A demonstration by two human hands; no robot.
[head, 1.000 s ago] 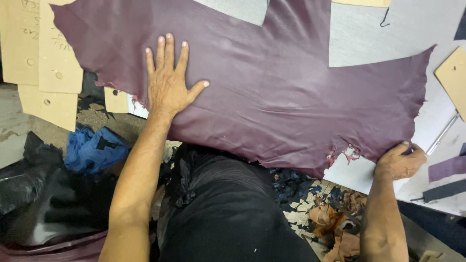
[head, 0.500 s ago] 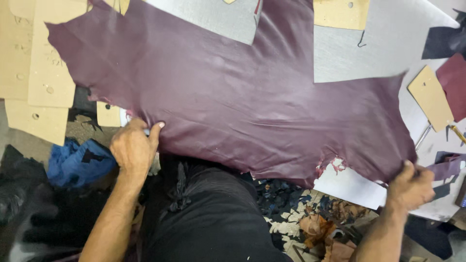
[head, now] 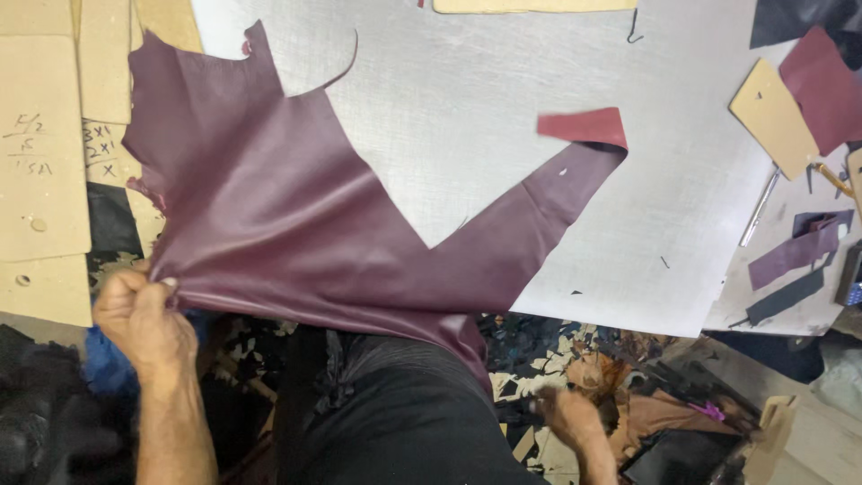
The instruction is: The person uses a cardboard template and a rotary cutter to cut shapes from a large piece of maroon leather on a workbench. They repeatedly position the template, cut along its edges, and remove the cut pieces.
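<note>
A large maroon leather hide (head: 296, 224) lies half-spread across the pale grey surface (head: 557, 198), its near edge drawn off the front toward your body. Your left hand (head: 144, 314) grips the hide's lower left corner, fingers (head: 157, 286) closed tight around bunched leather just past the surface's front edge. From that pinch the hide fans up and to the right; one long tongue reaches toward the middle of the surface and ends in a turned-over tip showing a redder underside (head: 584, 126). The hide's lower right part hangs down over your dark apron (head: 404, 413).

Your right hand (head: 575, 418) is low, to the right of the hanging leather and well below the hide's tongue; it is blurred, and you cannot tell whether its fingers are closed or holding anything, nor whether it touches the hide.

Left of the hide, tan cardboard patterns (head: 45, 180) overlap along the surface's edge, one partly tucked under the leather. To the hide's far right lie another tan pattern (head: 777, 117), a dark red leather piece (head: 822, 85) and a purple leather strip (head: 795, 251). Below the hide, leather scraps (head: 575, 355) litter the floor beside you.
</note>
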